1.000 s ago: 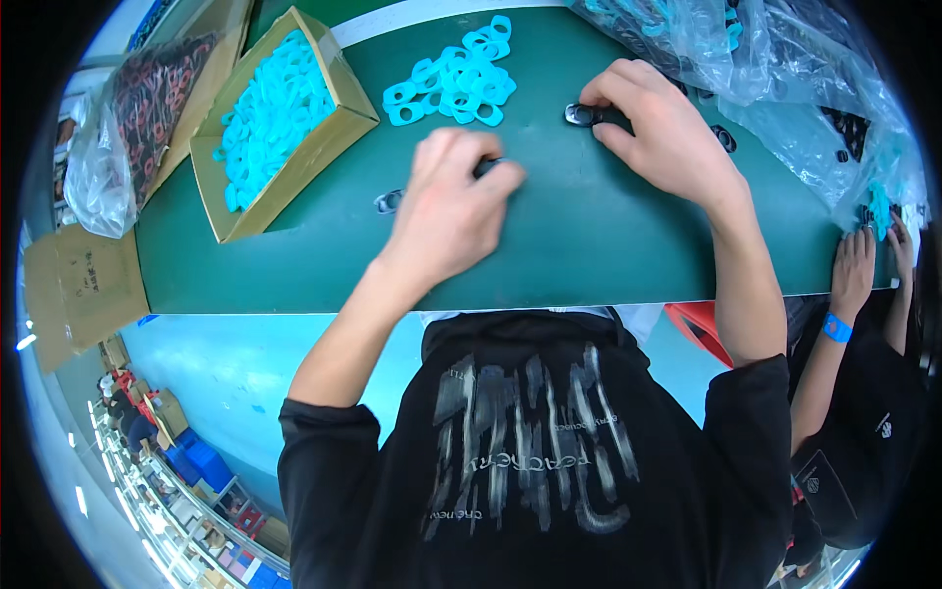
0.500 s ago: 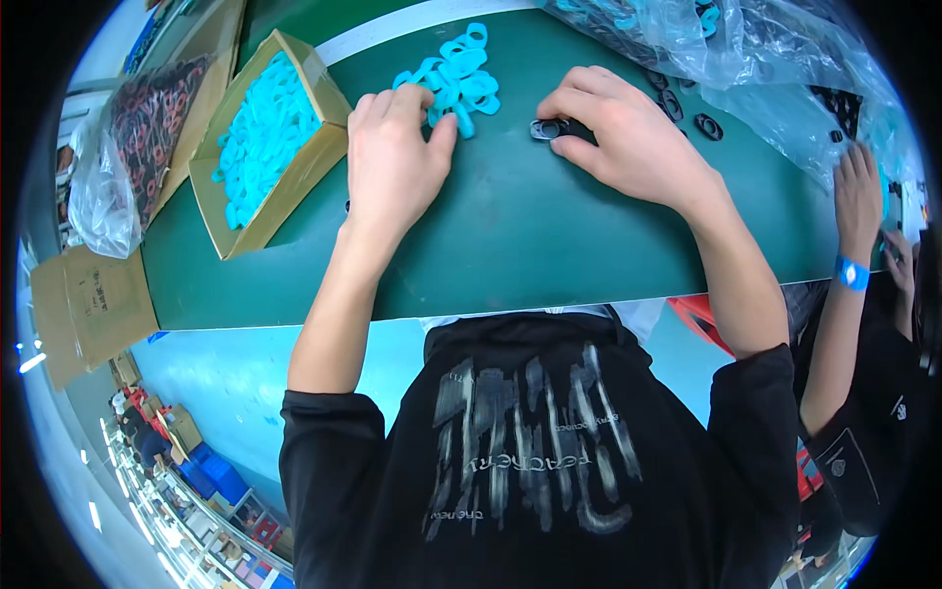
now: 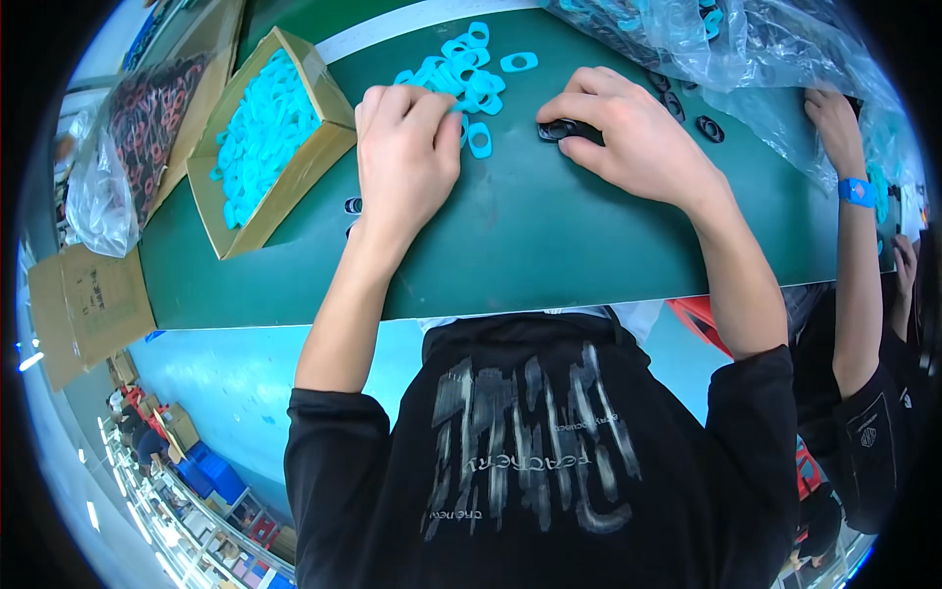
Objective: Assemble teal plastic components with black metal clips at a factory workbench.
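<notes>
My right hand (image 3: 623, 128), over the middle right of the table, pinches a black oval ring piece (image 3: 555, 130) between thumb and fingers. My left hand (image 3: 407, 142) is curled with thumb and index close together, at the near edge of a pile of turquoise oval rings (image 3: 456, 71). Turquoise shows just past the left thumb; whether it is in the fingers I cannot tell. One turquoise ring (image 3: 479, 140) lies apart on the near side of the pile, another (image 3: 519, 62) to its right. Small black pieces (image 3: 353, 205) lie beside my left wrist.
An open cardboard box (image 3: 285, 196) full of turquoise rings stands at left, beside a clear bag of reddish-dark rings (image 3: 147, 137). Loose black rings (image 3: 708, 129) lie near a large plastic bag (image 3: 756, 69). At far right, a co-worker's hand (image 3: 834, 123) reaches into the bag.
My left hand has shifted slightly right, its fingers drawing closer together. Turquoise rings near it have spread, two now lying apart. The co-worker's hand has moved up to the bag.
</notes>
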Motion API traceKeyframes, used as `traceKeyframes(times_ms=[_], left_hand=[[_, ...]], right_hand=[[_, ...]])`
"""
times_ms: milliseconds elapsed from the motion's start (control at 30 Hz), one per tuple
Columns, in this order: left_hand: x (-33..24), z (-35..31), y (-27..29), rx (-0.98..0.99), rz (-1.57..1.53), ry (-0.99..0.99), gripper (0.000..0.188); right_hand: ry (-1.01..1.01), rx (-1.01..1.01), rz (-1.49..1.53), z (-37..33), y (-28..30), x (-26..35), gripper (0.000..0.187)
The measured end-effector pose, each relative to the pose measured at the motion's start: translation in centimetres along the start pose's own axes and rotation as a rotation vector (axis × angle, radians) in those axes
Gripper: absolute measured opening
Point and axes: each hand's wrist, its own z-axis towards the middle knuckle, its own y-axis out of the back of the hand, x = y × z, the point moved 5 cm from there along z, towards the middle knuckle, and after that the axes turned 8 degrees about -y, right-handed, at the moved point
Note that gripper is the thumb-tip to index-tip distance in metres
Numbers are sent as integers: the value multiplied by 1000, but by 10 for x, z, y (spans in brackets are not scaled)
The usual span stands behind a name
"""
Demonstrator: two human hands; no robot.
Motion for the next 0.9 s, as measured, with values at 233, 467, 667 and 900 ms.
traceKeyframes(times_ms=[233, 467, 667, 900], left_hand=[[-69, -34, -5, 134, -216, -150, 26], [-72, -53, 2, 145, -272, -55, 39], [-60, -59, 12, 114, -363, 157, 38], [-61, -62, 14, 96, -347, 139, 35]], right_hand=[[-29, -38, 105, -1, 9, 2, 30], [104, 90, 125, -7, 0, 24, 26], [160, 169, 153, -13, -16, 32, 25], [161, 239, 181, -14, -29, 37, 25]])
